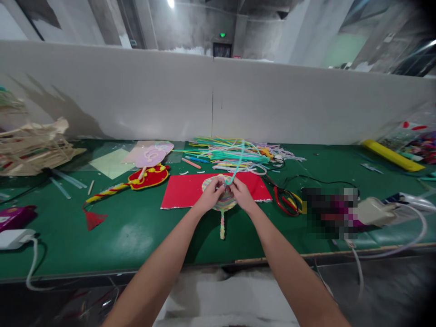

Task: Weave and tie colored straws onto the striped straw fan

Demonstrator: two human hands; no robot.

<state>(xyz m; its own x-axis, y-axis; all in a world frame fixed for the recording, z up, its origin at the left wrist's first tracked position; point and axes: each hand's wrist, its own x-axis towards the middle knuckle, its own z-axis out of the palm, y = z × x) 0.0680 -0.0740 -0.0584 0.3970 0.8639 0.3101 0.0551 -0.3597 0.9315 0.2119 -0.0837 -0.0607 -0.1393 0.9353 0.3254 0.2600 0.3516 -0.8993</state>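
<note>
The right hand [242, 194] is pinching the lower end of a turquoise pipe cleaner [240, 160], while the left hand [211, 193] is bending its fingers over a striped round fan [225, 202] below both hands, its exact grip being impossible to tell. The handle [222, 227], nearer the wearer than the hands, is apparently standing complete and the round body largely formed; the turquoise length, rising beyond the hands, is seemingly awaiting fixing.

Left forearm [162, 256] and right forearm [285, 252]: bare, slim, tapering toward the wrists. Left hand [209, 195] and right hand [242, 194]: bare. Cloth [226, 297], apparently worn: whitish, softly creased, details blurred.
</note>
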